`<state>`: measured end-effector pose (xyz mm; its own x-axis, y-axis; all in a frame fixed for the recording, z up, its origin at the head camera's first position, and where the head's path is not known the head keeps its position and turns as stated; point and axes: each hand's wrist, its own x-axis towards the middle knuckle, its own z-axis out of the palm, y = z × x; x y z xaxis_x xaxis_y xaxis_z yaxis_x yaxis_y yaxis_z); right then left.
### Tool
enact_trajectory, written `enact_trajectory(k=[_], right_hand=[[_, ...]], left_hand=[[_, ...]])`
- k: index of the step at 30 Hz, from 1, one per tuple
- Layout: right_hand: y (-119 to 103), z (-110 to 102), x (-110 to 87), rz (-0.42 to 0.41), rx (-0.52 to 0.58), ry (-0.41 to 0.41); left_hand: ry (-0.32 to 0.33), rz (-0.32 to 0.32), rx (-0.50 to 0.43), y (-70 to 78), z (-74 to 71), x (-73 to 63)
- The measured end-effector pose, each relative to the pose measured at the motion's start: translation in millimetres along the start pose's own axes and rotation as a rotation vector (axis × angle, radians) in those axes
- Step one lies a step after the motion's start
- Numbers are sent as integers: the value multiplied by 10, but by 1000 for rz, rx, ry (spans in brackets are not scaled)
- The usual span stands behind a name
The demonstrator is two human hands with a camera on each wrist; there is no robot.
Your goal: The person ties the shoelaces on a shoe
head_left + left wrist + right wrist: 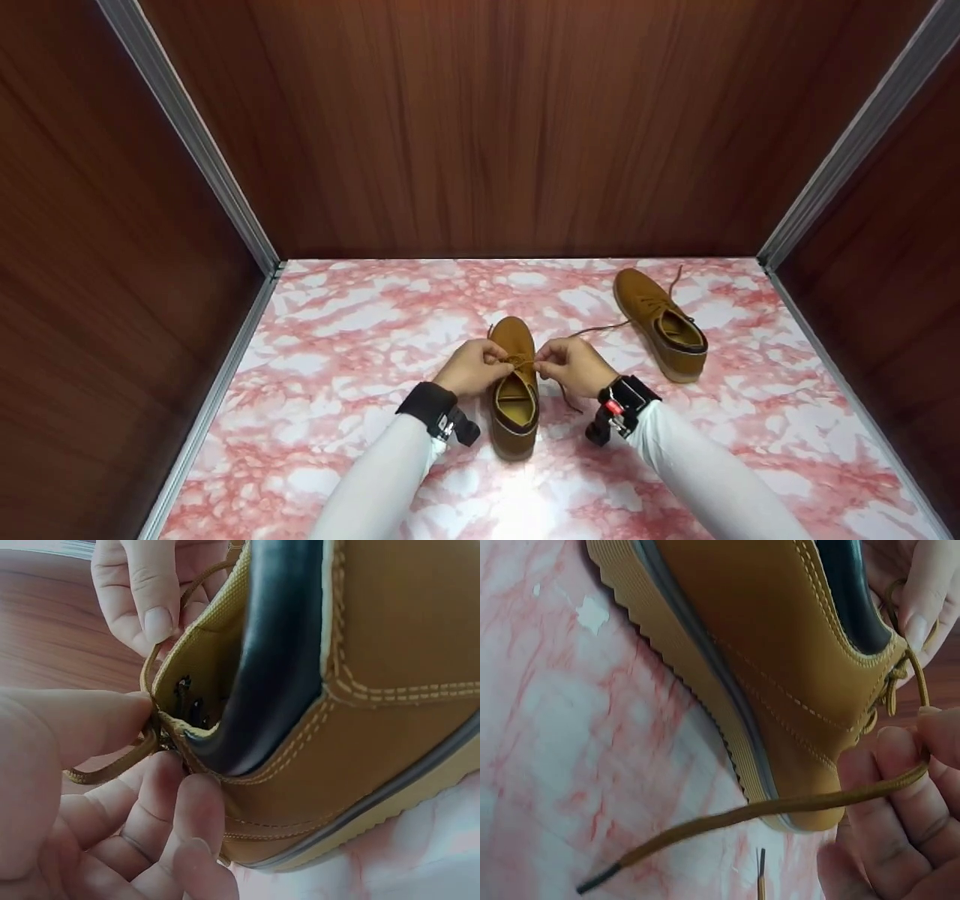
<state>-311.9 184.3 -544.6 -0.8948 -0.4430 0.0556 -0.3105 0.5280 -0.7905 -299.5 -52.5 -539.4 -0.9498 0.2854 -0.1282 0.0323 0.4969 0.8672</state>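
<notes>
A tan lace-up shoe (514, 427) with a dark padded collar stands on the table between both hands, toe pointing away. My left hand (474, 367) pinches the brown shoelace (120, 765) at the top of the tongue, thumb against fingers, with a loop of lace sticking out from the grip. On the shoe's other side my right hand (574, 366) pinches a strand of lace between thumb and fingers. In the right wrist view that strand (780, 806) runs past the fingers to a loose dark-tipped end over the table.
A matching tan shoe (660, 322) stands to the right and farther back, its laces trailing on the pink-and-white marbled tabletop (337, 337). Dark wood-grain panels (480, 127) with grey metal corner strips (195, 127) rise at the back and sides.
</notes>
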Motion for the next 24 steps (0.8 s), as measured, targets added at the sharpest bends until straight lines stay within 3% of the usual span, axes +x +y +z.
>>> enact_trajectory(k=[7,11,24], right_hand=[[-46,62,36,17,10,-7],[-64,98,53,47,4,24],[-57,207,101,21,-92,137]], left_hand=[[-6,0,-23,2,-12,11],[7,11,-24,-10,-3,10],[65,72,-2,-50,36,-8]])
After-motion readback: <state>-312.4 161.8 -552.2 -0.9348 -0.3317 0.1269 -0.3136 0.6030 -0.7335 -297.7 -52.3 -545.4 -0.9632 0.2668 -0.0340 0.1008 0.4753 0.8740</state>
